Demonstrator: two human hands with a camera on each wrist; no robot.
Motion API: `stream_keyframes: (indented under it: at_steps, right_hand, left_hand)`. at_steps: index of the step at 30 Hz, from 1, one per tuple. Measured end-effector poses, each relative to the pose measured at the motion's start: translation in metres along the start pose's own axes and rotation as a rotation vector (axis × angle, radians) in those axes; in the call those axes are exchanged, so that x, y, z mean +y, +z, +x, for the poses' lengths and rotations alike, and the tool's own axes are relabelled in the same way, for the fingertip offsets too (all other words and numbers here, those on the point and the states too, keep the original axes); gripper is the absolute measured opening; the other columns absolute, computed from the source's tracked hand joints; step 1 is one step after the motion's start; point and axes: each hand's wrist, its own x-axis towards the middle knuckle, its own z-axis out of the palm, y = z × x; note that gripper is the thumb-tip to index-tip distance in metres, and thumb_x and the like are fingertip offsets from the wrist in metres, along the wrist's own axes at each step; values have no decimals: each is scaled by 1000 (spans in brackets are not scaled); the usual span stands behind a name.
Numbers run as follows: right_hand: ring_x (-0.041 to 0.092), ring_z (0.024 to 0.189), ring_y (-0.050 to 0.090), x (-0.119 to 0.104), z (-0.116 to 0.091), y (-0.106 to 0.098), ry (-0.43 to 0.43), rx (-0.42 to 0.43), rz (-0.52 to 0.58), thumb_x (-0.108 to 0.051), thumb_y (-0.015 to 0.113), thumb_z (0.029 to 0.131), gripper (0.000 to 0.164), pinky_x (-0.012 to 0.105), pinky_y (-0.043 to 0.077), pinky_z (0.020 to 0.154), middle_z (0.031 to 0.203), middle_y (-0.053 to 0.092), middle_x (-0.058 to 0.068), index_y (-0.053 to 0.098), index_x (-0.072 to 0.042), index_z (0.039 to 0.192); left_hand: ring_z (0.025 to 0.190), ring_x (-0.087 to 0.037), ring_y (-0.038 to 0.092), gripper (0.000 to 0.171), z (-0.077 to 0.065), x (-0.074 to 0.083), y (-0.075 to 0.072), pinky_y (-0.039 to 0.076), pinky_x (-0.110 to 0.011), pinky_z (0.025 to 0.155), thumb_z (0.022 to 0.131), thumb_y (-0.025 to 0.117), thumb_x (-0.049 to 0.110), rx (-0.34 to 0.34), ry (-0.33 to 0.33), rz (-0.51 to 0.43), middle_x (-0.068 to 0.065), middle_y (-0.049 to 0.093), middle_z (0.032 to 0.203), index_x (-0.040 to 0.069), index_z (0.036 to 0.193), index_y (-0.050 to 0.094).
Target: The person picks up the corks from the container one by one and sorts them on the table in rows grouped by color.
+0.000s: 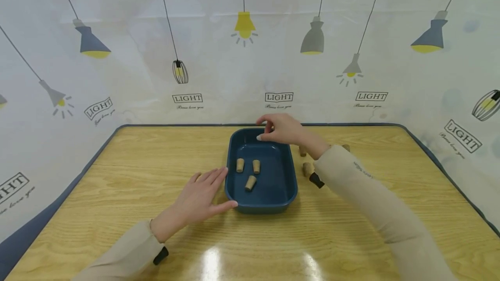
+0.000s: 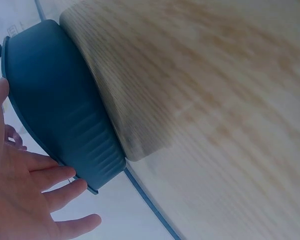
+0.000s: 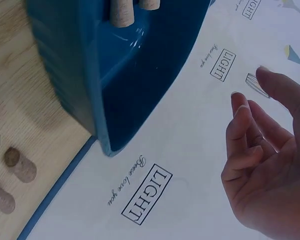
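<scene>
A deep blue rectangular tray point(image 1: 279, 185) stands on the table with three cork stoppers lying inside; one is the front cork point(image 1: 250, 183). Along the tray's left rim rests my left hand point(image 1: 195, 198), its fingers spread and the thumb at the near corner. From the left wrist view, these fingers point(image 2: 60, 175) touch the rim from outside. My right hand point(image 1: 283, 128) hovers over the tray's far end. In the right wrist view the right hand point(image 3: 264, 165) has loosely bent fingers, a gap between thumb and index, and nothing held.
Several more corks lie on the table right of the tray, such as one cork point(image 1: 307, 169) beside the right sleeve point(image 1: 363, 190), which partly hides others. The wooden table point(image 1: 156, 155) meets a wall covering point(image 1: 218, 64) printed with lamps at its back edge.
</scene>
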Motion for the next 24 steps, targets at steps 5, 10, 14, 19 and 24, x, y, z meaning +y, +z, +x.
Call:
stream_keyframes:
  at_steps: [5,10,14,19,24]
  right_hand:
    - [14,67,54,-10,12,7,23,-60,17,-27,63,82,39,31,43,63,78,60,0,56,-9,116]
    - [14,70,55,-16,22,17,58,-117,88,-27,63,82,41,29,44,64,80,60,2,55,-7,117]
    - [15,71,55,-18,26,27,72,-152,141,-26,62,83,42,28,44,64,82,59,3,54,-5,118]
    - [15,72,54,-17,28,39,97,-171,168,-25,63,83,41,28,44,64,83,58,4,55,-5,117]
    - [15,74,53,-14,32,48,129,-190,180,-26,64,82,41,28,44,66,87,57,4,57,-5,115]
  left_hand:
    - [122,-26,33,90,0,-1,0,26,-52,93,78,28,73,0,2,6,-8,33,138,6,138,30]
    - [122,-25,33,91,1,-1,1,26,-53,93,77,27,73,-1,5,13,-8,33,138,6,138,31]
    - [122,-25,33,90,1,-1,1,26,-53,93,78,28,73,7,11,11,-8,33,137,6,138,31]
    - [122,-26,33,89,1,-2,2,26,-53,93,78,28,72,10,14,3,-8,33,138,6,138,30]
    - [122,-26,33,89,0,-2,2,26,-53,93,78,29,72,13,13,9,-8,33,137,6,138,30]
